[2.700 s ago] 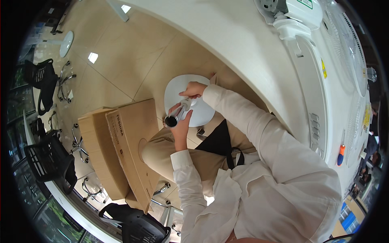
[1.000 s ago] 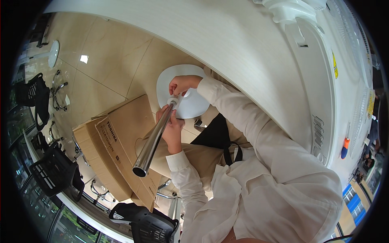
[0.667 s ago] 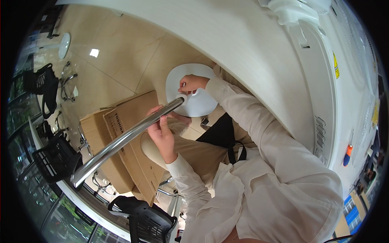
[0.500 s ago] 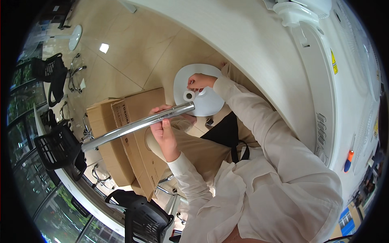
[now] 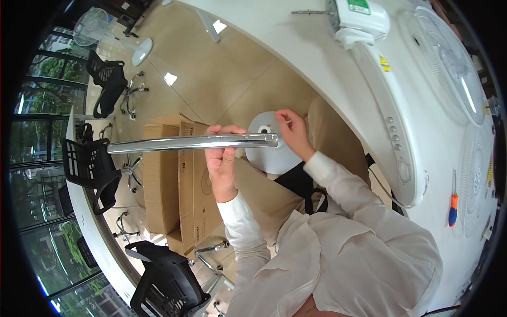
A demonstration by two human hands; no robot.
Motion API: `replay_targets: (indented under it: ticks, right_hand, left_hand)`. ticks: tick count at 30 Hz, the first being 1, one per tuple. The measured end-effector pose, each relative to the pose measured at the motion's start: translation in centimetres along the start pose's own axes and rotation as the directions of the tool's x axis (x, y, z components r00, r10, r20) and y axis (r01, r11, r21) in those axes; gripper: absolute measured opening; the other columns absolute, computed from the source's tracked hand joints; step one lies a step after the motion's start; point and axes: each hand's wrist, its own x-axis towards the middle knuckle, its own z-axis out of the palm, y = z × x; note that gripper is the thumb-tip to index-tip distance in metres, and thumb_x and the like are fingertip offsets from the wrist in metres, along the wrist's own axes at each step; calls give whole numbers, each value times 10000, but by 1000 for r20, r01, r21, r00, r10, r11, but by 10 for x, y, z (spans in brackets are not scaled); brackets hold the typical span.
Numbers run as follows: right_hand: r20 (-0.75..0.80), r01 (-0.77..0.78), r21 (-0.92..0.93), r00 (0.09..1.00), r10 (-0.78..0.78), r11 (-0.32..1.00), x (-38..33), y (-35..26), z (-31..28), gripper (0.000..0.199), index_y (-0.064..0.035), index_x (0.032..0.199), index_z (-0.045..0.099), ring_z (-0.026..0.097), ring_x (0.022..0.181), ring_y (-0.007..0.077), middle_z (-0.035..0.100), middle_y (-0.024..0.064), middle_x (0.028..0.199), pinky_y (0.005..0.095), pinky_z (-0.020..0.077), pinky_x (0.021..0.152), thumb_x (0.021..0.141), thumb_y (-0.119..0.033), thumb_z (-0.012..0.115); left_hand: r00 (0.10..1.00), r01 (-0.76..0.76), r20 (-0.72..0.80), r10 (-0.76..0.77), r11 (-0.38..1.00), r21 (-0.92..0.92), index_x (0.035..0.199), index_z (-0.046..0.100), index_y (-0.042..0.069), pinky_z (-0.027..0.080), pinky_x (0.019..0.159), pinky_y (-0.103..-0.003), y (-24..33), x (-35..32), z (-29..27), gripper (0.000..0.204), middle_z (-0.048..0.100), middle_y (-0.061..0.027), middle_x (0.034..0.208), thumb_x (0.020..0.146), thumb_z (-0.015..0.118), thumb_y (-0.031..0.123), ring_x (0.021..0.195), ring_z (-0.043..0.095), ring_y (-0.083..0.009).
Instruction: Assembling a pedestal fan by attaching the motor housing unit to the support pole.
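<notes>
My left hand [image 5: 223, 158] is wrapped round a long chrome tube [image 5: 174, 145], which lies almost level across the view with its near end to the right. My right hand [image 5: 294, 133] is raised just past that end, fingers curled and pressed together; whatever they pinch, if anything, is too small to see. Below both hands a white round base [image 5: 282, 159] stands on the floor between my legs, a short hollow white socket [image 5: 264, 129] rising from it. The tube and my left hand cover part of the base.
A white table curves along the right, bearing a fan motor head [image 5: 364, 24], its control column [image 5: 393, 116], fan guards [image 5: 449, 58] and an orange-and-blue screwdriver [image 5: 453, 203]. Open cardboard boxes [image 5: 163, 195] stand at left, near black chairs [image 5: 169, 280]. Another fan stands far left.
My right hand has come away from the base's socket and moved right. The tube has swung from slanting to nearly level, its near end moving right. The whole view has shifted.
</notes>
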Motion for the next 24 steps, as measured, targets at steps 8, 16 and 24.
replay_targets:
  ticks: [8,16,24]
  right_hand:
    - [-174,535,168,843,-509,828,-60,-208,-75,416,-61,1202,588,464,636,112,518,36,766,245,385,520,789,-25,616]
    - [-114,546,86,836,-536,833,-95,-261,-140,407,-74,1194,592,444,592,97,478,27,726,231,389,515,793,-29,645]
    - [-292,537,348,841,-456,768,-120,-273,-171,308,-43,1112,511,397,621,40,401,-19,722,189,353,521,831,32,611]
  left_hand:
    - [954,-205,237,182,976,76,1241,343,75,486,839,-350,87,7,60,410,559,-174,1111,918,582,157,960,573,-229]
    - [898,-370,326,297,908,194,1264,382,67,481,794,-316,126,-18,160,394,545,-151,1111,922,565,140,930,561,-191]
    - [846,-474,378,376,855,210,1246,402,43,412,873,-293,142,-48,241,354,550,-102,1075,945,541,167,958,515,-155]
